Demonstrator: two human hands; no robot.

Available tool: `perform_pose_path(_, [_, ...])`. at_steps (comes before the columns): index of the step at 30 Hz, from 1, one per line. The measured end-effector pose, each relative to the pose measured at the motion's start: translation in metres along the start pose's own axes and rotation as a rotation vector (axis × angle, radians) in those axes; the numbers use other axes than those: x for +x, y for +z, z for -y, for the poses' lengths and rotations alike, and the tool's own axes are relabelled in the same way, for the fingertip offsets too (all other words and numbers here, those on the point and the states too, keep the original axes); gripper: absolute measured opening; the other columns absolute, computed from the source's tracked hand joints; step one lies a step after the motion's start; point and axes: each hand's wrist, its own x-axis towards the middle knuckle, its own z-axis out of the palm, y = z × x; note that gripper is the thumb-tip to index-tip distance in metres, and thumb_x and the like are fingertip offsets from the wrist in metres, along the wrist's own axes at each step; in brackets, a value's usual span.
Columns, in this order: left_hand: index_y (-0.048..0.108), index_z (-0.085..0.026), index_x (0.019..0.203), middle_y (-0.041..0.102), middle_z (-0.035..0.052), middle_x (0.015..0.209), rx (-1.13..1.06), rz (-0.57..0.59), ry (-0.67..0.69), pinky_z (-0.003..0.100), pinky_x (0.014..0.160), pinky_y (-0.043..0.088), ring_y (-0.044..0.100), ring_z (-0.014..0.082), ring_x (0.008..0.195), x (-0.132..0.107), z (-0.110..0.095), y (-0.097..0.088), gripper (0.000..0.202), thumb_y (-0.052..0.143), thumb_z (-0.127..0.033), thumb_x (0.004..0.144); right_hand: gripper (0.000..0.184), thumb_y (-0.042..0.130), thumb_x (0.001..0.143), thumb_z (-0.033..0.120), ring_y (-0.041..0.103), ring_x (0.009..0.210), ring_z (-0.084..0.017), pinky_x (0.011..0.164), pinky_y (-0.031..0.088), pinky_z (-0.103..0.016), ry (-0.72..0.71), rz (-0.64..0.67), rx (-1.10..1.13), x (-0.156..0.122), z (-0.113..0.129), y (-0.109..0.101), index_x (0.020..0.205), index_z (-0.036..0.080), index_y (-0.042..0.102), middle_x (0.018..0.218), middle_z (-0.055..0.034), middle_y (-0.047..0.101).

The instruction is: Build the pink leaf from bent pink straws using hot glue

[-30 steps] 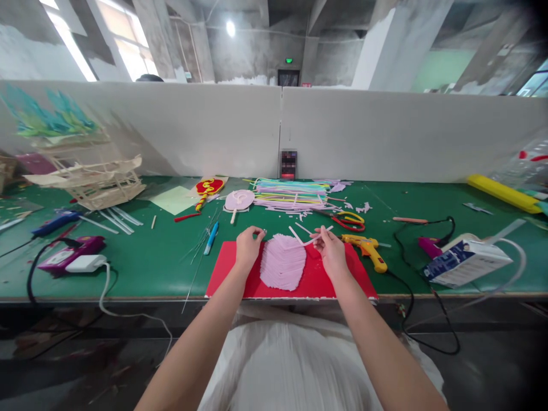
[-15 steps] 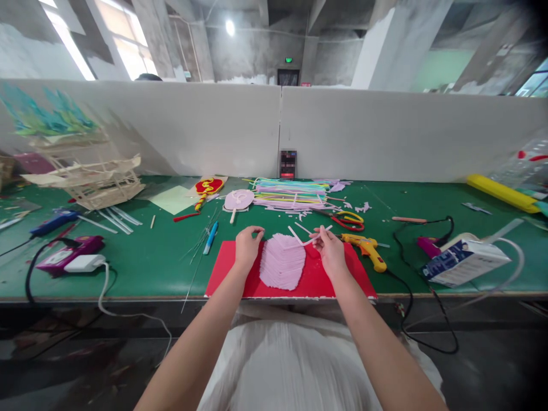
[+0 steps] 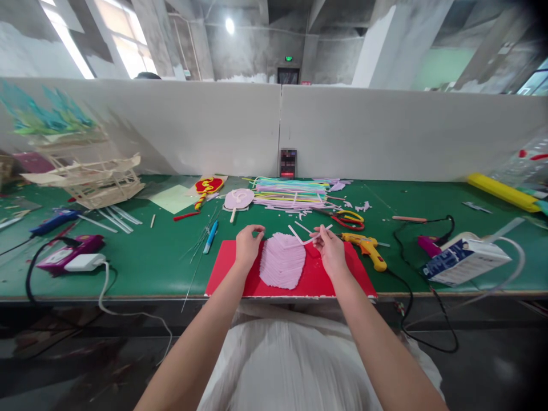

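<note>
Pinching a slim, bent lilac strip [image 3: 295, 234] in nearly closed fingertips, the right hand [image 3: 329, 249] has the ribbed, rounded lilac panel [image 3: 282, 264] at 8 o'clock, flat on smooth red board [image 3: 323, 279]. The left hand [image 3: 248, 244], tips nearly meeting, any hold unclear, has it at 5 o'clock.

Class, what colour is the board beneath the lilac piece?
The board is red, clearest in the head view.

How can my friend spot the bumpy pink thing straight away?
On the green table, find the red board at the near edge. Lying on it is the bumpy pink thing; unlike the smaller pink disc on a stick farther back, its top is all ridges.
</note>
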Motion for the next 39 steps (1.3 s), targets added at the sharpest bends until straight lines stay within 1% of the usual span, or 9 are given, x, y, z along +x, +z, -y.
perform_pose_path(9, [0.066,-0.017,0.085,0.071,0.0060,0.092,-0.017,-0.009,-0.004,0.029,0.084,0.045,0.063,0.0190,0.090,-0.001,-0.003,-0.001,0.012,0.057,-0.015,0.077,0.034,0.077,0.060,0.044,0.054,0.047,-0.006,0.047,0.043,-0.017,0.008,-0.003,0.014,0.001,-0.001,-0.001,0.072,0.015,0.065,0.060,-0.0007,0.067])
perform_pose_path(20, [0.065,-0.019,0.080,0.070,0.0032,0.089,-0.025,-0.011,0.010,0.030,0.086,0.045,0.063,0.0181,0.090,-0.002,-0.006,-0.002,0.014,0.055,-0.012,0.074,0.034,0.076,0.061,0.046,0.053,0.046,-0.006,0.046,0.044,-0.017,0.008,-0.006,-0.004,0.001,-0.001,-0.001,0.073,0.016,0.065,0.060,0.0001,0.067])
perform_pose_path(26, [0.064,-0.020,0.097,0.069,0.0039,0.090,-0.023,0.035,-0.009,0.030,0.085,0.046,0.064,0.0171,0.088,-0.001,-0.001,0.002,0.023,0.053,-0.014,0.078,0.036,0.077,0.058,0.048,0.054,0.047,-0.007,0.046,0.044,-0.019,-0.010,0.002,-0.004,0.002,-0.001,-0.001,0.072,0.017,0.065,0.060,-0.0006,0.068])
perform_pose_path(29, [0.068,-0.022,0.086,0.069,0.0054,0.094,0.043,0.093,-0.007,0.037,0.094,0.041,0.062,0.0209,0.094,-0.002,-0.001,0.004,0.013,0.059,-0.023,0.078,0.038,0.078,0.056,0.049,0.053,0.046,-0.007,0.045,0.044,-0.018,-0.001,-0.006,-0.004,0.003,-0.002,-0.001,0.071,0.017,0.065,0.060,-0.0009,0.068])
perform_pose_path(32, [0.069,-0.025,0.077,0.068,0.0042,0.096,0.119,0.196,0.027,0.049,0.106,0.025,0.059,0.0240,0.100,-0.004,-0.004,0.004,0.006,0.065,-0.028,0.074,0.038,0.077,0.057,0.049,0.054,0.046,-0.007,0.045,0.043,-0.018,0.010,-0.011,-0.024,0.004,-0.005,-0.002,0.072,0.016,0.066,0.061,-0.0014,0.069])
perform_pose_path(34, [0.068,-0.026,0.075,0.067,0.0031,0.096,0.119,0.243,0.038,0.053,0.108,0.018,0.058,0.0238,0.103,-0.004,-0.006,0.004,0.004,0.066,-0.026,0.072,0.037,0.076,0.058,0.049,0.054,0.046,-0.007,0.044,0.042,-0.018,0.016,-0.005,-0.035,0.005,-0.006,-0.002,0.073,0.016,0.066,0.061,-0.0015,0.069])
perform_pose_path(35, [0.067,-0.025,0.074,0.067,0.0029,0.096,0.076,0.247,0.037,0.052,0.108,0.019,0.057,0.0232,0.103,-0.004,-0.007,0.003,0.003,0.066,-0.024,0.071,0.037,0.075,0.059,0.049,0.054,0.046,-0.007,0.044,0.042,-0.018,0.018,-0.001,-0.035,0.005,-0.006,-0.002,0.073,0.016,0.066,0.061,-0.0014,0.069])
perform_pose_path(37, [0.065,-0.023,0.073,0.067,0.0029,0.095,-0.104,0.239,0.000,0.044,0.105,0.028,0.057,0.0217,0.102,-0.002,-0.010,0.002,0.006,0.067,-0.022,0.068,0.037,0.075,0.059,0.049,0.054,0.046,-0.007,0.044,0.042,-0.018,0.018,0.003,-0.018,0.006,-0.006,-0.003,0.073,0.016,0.065,0.061,-0.0011,0.069])
perform_pose_path(39, [0.063,-0.021,0.075,0.067,0.0028,0.091,-0.306,0.240,-0.076,0.035,0.093,0.040,0.059,0.0196,0.095,0.000,-0.014,0.002,0.010,0.067,-0.023,0.066,0.036,0.075,0.060,0.048,0.054,0.046,-0.007,0.044,0.043,-0.018,0.004,-0.003,0.012,0.006,-0.004,-0.003,0.074,0.017,0.065,0.061,-0.0003,0.068])
